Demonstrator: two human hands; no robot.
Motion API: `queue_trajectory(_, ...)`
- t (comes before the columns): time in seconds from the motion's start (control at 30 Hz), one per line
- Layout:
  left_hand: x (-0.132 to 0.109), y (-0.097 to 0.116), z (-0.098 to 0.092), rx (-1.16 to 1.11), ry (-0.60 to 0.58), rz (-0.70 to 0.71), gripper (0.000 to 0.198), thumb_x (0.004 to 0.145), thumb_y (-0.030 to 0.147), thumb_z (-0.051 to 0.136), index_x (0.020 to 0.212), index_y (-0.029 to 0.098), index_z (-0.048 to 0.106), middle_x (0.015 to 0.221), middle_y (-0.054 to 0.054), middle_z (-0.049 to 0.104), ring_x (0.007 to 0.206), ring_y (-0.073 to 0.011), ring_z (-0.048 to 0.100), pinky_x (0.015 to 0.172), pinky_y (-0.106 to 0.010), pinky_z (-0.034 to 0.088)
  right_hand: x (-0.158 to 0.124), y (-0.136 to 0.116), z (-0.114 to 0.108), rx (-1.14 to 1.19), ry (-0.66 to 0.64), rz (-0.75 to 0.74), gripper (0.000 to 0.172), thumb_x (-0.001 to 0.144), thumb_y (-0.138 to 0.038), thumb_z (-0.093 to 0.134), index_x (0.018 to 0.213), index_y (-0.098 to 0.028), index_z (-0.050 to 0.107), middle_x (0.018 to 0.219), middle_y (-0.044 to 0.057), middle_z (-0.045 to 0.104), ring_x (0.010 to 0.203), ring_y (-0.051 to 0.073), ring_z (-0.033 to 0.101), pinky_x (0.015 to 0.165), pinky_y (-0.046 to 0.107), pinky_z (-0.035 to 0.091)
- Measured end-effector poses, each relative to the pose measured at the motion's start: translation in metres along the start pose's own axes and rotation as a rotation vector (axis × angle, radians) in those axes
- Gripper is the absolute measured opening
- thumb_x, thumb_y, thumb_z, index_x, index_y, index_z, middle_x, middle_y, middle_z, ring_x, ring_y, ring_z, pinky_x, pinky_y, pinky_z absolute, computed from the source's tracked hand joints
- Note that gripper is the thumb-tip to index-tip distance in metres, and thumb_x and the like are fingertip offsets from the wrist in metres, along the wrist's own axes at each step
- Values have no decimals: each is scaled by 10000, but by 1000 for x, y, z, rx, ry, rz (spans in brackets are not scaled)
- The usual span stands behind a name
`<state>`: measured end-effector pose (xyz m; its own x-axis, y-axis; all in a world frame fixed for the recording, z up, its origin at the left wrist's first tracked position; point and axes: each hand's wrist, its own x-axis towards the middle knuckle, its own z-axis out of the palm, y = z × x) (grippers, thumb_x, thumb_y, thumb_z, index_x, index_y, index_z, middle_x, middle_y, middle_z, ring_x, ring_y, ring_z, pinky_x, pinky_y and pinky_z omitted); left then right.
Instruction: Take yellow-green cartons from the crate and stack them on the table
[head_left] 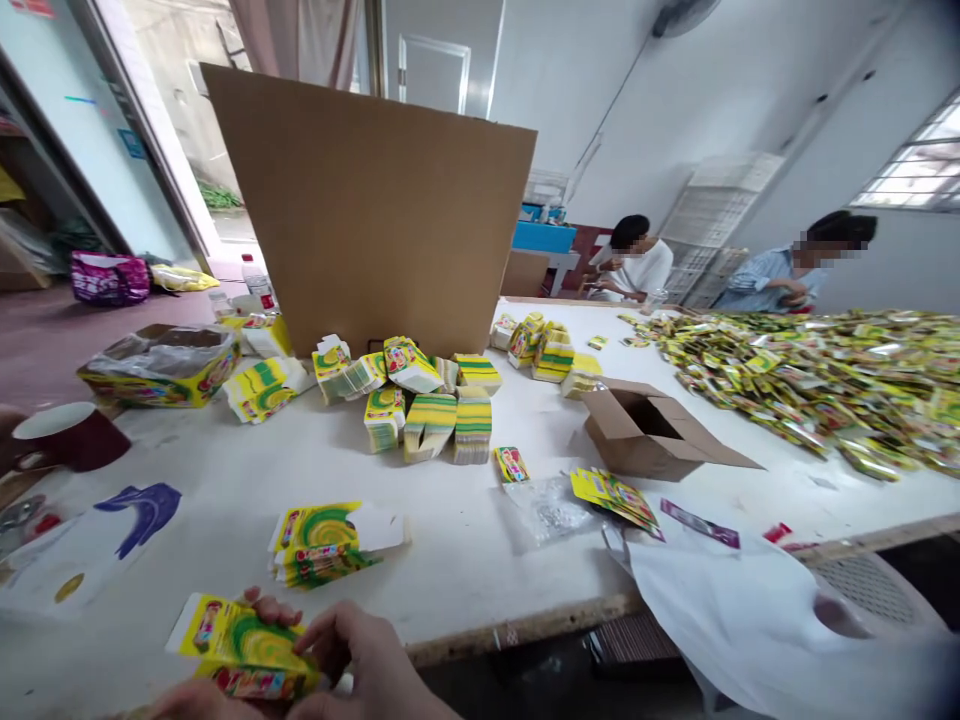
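Note:
Low in the head view, a small yellow-and-green printed carton [251, 640] is held between my two hands near the table's front edge. My left hand [201, 702] grips it from below, its fingertips showing over the far side. The fingers of my right hand [367, 655] are bent against the carton's right end, pinching it there; part of that end is hidden. Just beyond lies a fanned stack of flat cartons [319, 545] with white flaps showing. Farther back, bundles of the same flattened cartons [430, 425] stand in piles on the white table [450, 530].
A large brown cardboard sheet [375, 220] stands upright behind the bundles. An open brown box [649, 450], a clear bag [551, 515] and a big heap of yellow packets [840, 380] are to the right. On the left is a dark red mug [82, 445]. Two people sit beyond the table.

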<state>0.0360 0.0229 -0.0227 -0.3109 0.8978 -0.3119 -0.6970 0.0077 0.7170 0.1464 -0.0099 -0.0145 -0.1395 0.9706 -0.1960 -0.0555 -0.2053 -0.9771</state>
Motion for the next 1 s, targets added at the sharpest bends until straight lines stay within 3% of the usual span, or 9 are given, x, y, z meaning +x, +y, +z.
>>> queue_trajectory(0.17,6,-6,-15,318,-32,120,457,598,542,758,948,268,651,841,15,679,782,-214,625,670,-303,568,6,-10,-21,-157,130,-194,205,717,-125,702,911,-191,696,743,-22,593,687,124,495,631,227,380)
queue_trajectory(0.37,-9,13,-29,664,-70,208,522,670,553,718,1047,199,645,1027,-52,708,1012,-302,647,942,-446,532,6,-10,-40,-214,142,-258,91,719,-89,709,773,-161,695,692,-25,594,645,108,500,602,203,377)
queue_trajectory(0.57,6,74,-49,1181,-520,314,741,632,478,752,1300,263,514,1410,-74,498,1292,-341,451,1110,-508,337,-3,4,-51,-694,-53,-518,106,824,-180,650,910,-210,704,896,40,642,873,170,569,760,253,429)
queue_trajectory(0.63,4,72,-44,1368,-698,197,863,532,392,813,1320,247,492,1407,-90,499,1279,-363,458,1095,-513,347,-7,6,-46,-855,-158,-616,117,849,-186,612,924,-224,694,874,35,638,837,173,551,747,261,428)
queue_trajectory(0.73,-1,48,-36,1489,-945,-52,716,563,311,760,1237,225,535,1284,-74,603,1202,-332,531,1032,-444,429,-14,-2,-39,-887,-141,-709,206,858,-185,591,1053,-222,645,913,46,629,860,187,528,787,291,431)
queue_trajectory(0.8,-5,31,-37,1508,-877,-50,653,632,350,691,1237,199,498,1231,-81,627,1167,-313,556,1003,-417,448,-18,-10,-42,-746,64,-662,300,839,-189,607,1139,-199,587,968,64,611,902,195,520,814,309,431)
queue_trajectory(0.87,-8,18,-41,1529,-641,85,772,655,471,661,1301,139,397,1228,-144,612,1140,-337,571,993,-451,440,-21,-13,-47,-535,268,-522,285,832,-228,614,1109,-180,569,919,52,587,859,183,522,775,296,435)
queue_trajectory(0.93,-13,10,-45,1544,-472,179,915,661,582,625,1354,83,294,1224,-206,593,1097,-367,593,956,-492,451,-22,-7,-49,-341,268,-335,250,844,-314,602,1052,-179,566,796,10,548,744,157,512,669,261,424)
queue_trajectory(1.0,-22,3,-44,1548,-421,197,933,661,612,602,1355,76,282,1152,-210,627,1006,-374,636,876,-497,491,-19,5,-44,-189,119,-192,306,872,-421,553,1057,-178,557,759,-6,540,706,146,509,633,250,420)
